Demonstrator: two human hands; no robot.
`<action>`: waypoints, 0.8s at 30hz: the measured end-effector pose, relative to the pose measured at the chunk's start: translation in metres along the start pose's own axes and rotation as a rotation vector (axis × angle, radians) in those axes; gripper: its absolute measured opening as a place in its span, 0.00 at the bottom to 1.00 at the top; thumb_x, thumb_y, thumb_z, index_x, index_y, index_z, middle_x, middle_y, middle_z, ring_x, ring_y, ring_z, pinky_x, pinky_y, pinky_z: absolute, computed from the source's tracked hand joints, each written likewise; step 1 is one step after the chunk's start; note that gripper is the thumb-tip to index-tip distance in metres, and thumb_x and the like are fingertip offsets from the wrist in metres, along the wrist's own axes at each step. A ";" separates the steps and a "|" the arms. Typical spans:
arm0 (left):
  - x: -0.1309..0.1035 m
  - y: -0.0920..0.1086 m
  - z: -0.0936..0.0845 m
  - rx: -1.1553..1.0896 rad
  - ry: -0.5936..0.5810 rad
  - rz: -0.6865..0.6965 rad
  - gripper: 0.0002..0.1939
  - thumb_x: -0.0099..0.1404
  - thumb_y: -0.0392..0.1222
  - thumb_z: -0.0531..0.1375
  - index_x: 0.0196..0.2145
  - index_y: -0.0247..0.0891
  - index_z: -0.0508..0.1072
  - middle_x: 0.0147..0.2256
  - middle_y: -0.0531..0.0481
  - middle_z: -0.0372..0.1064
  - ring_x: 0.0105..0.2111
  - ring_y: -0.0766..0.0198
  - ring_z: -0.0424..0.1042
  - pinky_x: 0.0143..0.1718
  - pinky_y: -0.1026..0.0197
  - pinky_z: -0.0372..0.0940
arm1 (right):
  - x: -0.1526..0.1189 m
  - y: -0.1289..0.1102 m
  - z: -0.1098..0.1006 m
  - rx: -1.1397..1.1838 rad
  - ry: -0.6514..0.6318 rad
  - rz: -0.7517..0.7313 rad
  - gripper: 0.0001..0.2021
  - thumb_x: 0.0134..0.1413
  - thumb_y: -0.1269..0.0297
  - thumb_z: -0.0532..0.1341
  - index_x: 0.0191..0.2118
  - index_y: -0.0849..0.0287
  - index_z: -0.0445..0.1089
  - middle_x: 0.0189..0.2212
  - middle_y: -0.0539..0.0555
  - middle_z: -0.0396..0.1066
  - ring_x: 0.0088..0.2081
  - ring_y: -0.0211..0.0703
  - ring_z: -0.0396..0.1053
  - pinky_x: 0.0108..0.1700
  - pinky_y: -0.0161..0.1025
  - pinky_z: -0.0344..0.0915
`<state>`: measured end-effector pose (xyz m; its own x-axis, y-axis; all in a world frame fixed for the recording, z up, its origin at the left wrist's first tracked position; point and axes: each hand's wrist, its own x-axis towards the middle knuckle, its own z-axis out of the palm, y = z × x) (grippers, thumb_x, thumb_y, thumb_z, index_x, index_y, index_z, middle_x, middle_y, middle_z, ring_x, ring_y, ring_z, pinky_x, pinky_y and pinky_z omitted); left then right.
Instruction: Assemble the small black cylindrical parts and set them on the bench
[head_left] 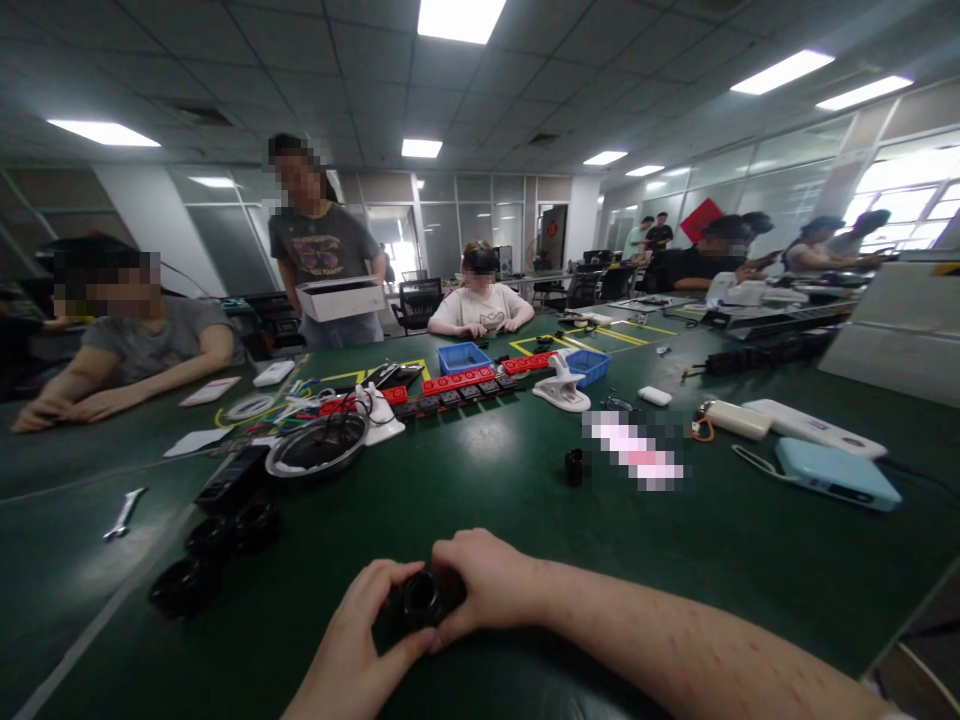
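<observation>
Near the front edge of the green table, a black ring-shaped part sits between my two hands. My left hand curls round its left side, with the thumb below and the fingers above. From the right, my right hand grips the same part or a dark piece joined to it; the join is hidden by the fingers. Several similar black round parts lie to the left. One more small black part stands ahead and to the right.
A round metal tray, cables and red strips lie ahead. Beyond are blue bins. A wrench lies left; a light blue box and a white clamp are to the right. People sit and stand around the table.
</observation>
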<state>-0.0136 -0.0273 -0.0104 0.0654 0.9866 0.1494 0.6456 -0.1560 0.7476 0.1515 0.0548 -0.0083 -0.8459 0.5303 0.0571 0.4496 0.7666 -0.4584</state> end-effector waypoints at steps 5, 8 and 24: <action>0.001 -0.002 -0.001 -0.001 0.007 -0.013 0.16 0.50 0.39 0.61 0.39 0.44 0.70 0.36 0.50 0.67 0.38 0.55 0.66 0.40 0.55 0.62 | -0.001 -0.011 0.001 -0.135 0.061 0.026 0.30 0.32 0.38 0.59 0.33 0.62 0.65 0.29 0.54 0.67 0.30 0.45 0.64 0.35 0.41 0.59; 0.001 -0.003 -0.002 -0.021 -0.010 -0.007 0.20 0.50 0.39 0.61 0.43 0.47 0.69 0.37 0.50 0.67 0.38 0.56 0.66 0.40 0.56 0.63 | -0.002 -0.007 -0.008 -0.053 -0.005 -0.070 0.30 0.34 0.43 0.61 0.42 0.61 0.64 0.34 0.55 0.67 0.35 0.46 0.64 0.38 0.40 0.59; 0.000 0.003 0.000 -0.022 0.062 -0.064 0.15 0.46 0.36 0.62 0.35 0.41 0.70 0.35 0.50 0.66 0.39 0.55 0.65 0.41 0.54 0.61 | 0.001 -0.014 0.007 -0.059 0.100 0.112 0.25 0.31 0.45 0.63 0.32 0.62 0.63 0.29 0.53 0.65 0.31 0.43 0.62 0.33 0.39 0.58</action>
<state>-0.0120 -0.0279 -0.0083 -0.0236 0.9899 0.1401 0.6298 -0.0941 0.7710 0.1426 0.0419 -0.0078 -0.7581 0.6447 0.0980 0.5580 0.7191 -0.4141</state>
